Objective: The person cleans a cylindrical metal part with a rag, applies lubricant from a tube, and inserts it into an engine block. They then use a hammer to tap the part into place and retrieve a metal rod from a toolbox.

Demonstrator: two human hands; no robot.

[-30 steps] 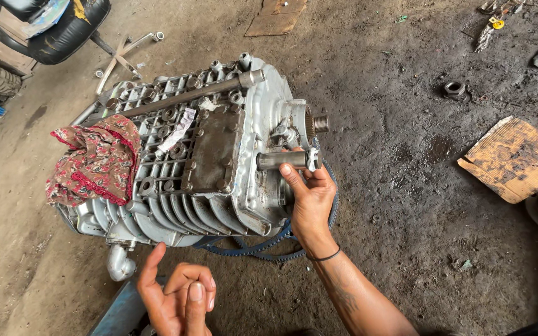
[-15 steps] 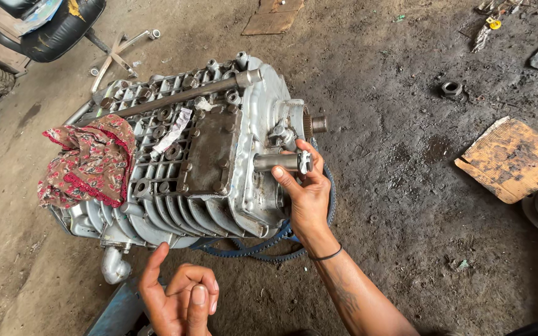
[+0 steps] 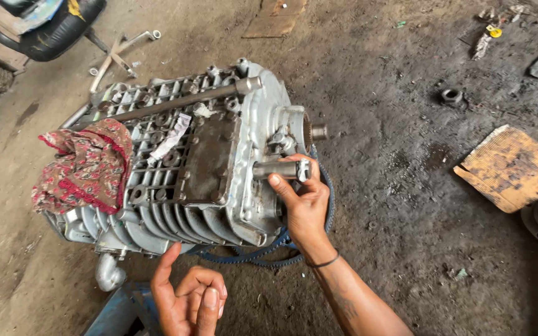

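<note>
From the head camera: the right hand [image 3: 304, 202] grips the short metal shaft [image 3: 279, 168] jutting from the end of the grey ribbed engine casing [image 3: 182, 168], which lies on the dirt floor [image 3: 406, 205]. The left hand [image 3: 189, 297] hangs loose and empty, fingers curled, just below the casing. A red patterned rag [image 3: 85, 165] drapes the casing's left end, a long steel bar [image 3: 175, 102] lies across the top, and a blue toothed ring [image 3: 263, 255] sits underneath. A wooden board [image 3: 512, 167] lies well apart at right.

The engine block [image 3: 200, 155] is dull grey cast metal; the rag [image 3: 85, 165] is patterned red cloth; the floor [image 3: 406, 186] is rough dirt.
</note>
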